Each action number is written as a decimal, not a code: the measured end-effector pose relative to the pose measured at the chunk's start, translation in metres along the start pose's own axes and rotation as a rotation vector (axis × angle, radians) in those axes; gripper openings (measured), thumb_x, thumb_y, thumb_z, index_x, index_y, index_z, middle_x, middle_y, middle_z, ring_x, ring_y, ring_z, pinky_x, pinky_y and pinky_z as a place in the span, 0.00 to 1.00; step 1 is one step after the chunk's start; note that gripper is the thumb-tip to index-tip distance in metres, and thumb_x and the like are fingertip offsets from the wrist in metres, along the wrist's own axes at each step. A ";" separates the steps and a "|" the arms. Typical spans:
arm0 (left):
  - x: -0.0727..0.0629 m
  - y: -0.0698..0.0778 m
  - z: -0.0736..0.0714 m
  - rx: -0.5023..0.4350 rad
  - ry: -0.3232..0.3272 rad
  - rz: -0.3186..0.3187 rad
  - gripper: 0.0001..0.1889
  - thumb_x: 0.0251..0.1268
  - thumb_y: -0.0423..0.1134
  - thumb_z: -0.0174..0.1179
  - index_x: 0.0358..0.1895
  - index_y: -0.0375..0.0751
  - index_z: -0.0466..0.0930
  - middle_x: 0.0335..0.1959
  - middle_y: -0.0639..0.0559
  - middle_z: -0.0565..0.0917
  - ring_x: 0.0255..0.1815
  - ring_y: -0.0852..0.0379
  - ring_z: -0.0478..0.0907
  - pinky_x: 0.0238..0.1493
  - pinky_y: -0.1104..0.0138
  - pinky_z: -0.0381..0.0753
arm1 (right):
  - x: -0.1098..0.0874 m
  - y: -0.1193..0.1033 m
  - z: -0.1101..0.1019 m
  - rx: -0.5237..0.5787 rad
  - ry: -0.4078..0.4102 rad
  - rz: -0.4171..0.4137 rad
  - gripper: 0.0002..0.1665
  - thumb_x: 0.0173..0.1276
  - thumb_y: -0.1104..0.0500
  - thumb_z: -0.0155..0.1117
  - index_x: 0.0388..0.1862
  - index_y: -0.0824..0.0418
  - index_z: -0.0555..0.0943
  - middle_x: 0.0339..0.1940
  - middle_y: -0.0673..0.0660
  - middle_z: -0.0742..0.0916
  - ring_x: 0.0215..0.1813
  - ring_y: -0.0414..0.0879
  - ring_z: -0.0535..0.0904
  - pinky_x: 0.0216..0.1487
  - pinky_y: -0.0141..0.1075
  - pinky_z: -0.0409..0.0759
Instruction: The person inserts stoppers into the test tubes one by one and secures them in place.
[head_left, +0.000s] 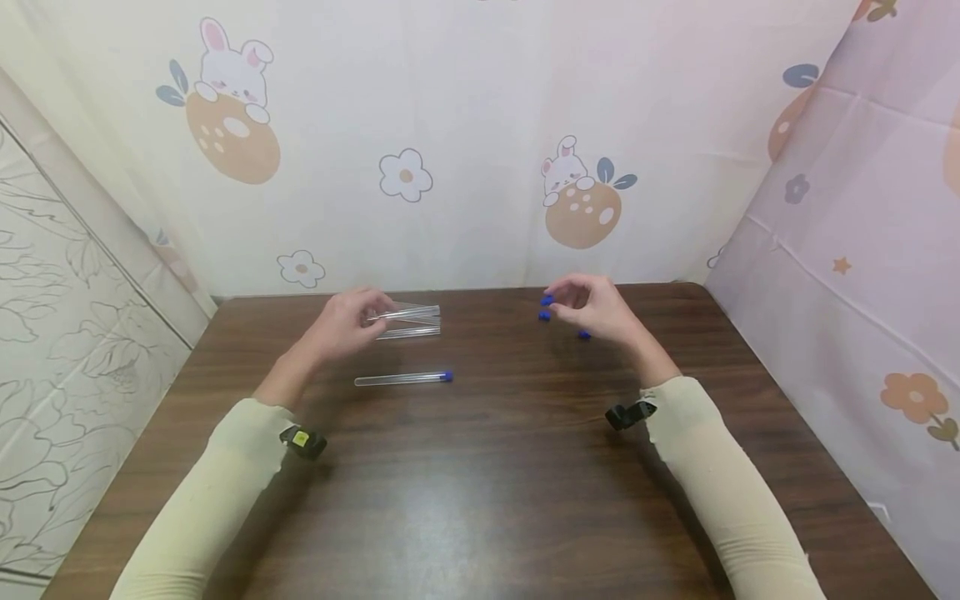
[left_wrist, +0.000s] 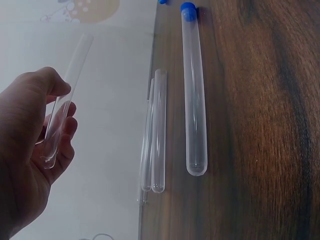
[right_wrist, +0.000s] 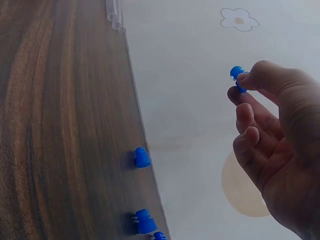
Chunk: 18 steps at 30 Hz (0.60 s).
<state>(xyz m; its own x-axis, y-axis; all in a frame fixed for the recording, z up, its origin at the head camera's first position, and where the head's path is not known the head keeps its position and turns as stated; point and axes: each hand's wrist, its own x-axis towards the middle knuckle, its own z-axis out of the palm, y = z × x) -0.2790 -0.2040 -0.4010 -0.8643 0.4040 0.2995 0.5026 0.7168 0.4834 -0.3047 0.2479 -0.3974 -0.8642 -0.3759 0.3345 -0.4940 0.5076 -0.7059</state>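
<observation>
In the head view my left hand (head_left: 347,325) is over the back left of the table. It grips a clear test tube (left_wrist: 76,75) between thumb and fingers, raised off the tabletop in the left wrist view. Several uncapped test tubes (left_wrist: 159,135) lie side by side below it. Closer to me lies a test tube with a blue cap (head_left: 401,379) in its end. At the back right, my right hand (head_left: 600,312) pinches a small blue cap (right_wrist: 237,73) between thumb and forefinger, its other fingers loosely bent. Loose blue caps (right_wrist: 142,157) sit on the table beneath that hand.
The dark wood-grain table (head_left: 480,500) ends at a patterned curtain (head_left: 480,167) along the back. A second curtain (head_left: 840,333) hangs on the right and a line-drawn panel (head_left: 67,333) stands on the left. Small black cameras (head_left: 303,442) are strapped to both wrists.
</observation>
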 end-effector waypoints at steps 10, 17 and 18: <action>-0.001 0.007 0.001 -0.019 -0.006 0.004 0.12 0.73 0.31 0.66 0.55 0.40 0.90 0.45 0.42 0.89 0.44 0.46 0.85 0.48 0.56 0.85 | 0.000 0.000 0.009 0.042 0.004 0.003 0.10 0.73 0.66 0.78 0.50 0.66 0.91 0.39 0.68 0.95 0.31 0.38 0.83 0.32 0.30 0.81; 0.000 0.009 0.004 -0.034 0.006 0.033 0.11 0.72 0.32 0.66 0.54 0.40 0.90 0.45 0.42 0.88 0.42 0.48 0.85 0.47 0.58 0.85 | -0.001 0.001 0.015 0.057 0.011 -0.015 0.10 0.72 0.68 0.78 0.50 0.67 0.91 0.40 0.68 0.94 0.33 0.37 0.83 0.37 0.30 0.81; 0.000 0.009 0.005 -0.036 0.004 0.031 0.11 0.72 0.32 0.66 0.54 0.40 0.90 0.45 0.43 0.88 0.43 0.47 0.85 0.48 0.57 0.86 | -0.001 0.002 0.016 0.058 0.011 -0.016 0.10 0.72 0.68 0.78 0.50 0.67 0.91 0.40 0.68 0.94 0.33 0.37 0.83 0.37 0.29 0.81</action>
<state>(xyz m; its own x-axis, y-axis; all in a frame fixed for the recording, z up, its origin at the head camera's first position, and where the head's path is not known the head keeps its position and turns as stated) -0.2744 -0.1945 -0.4003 -0.8485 0.4228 0.3182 0.5291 0.6831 0.5034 -0.3032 0.2365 -0.4091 -0.8575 -0.3745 0.3528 -0.5016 0.4555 -0.7354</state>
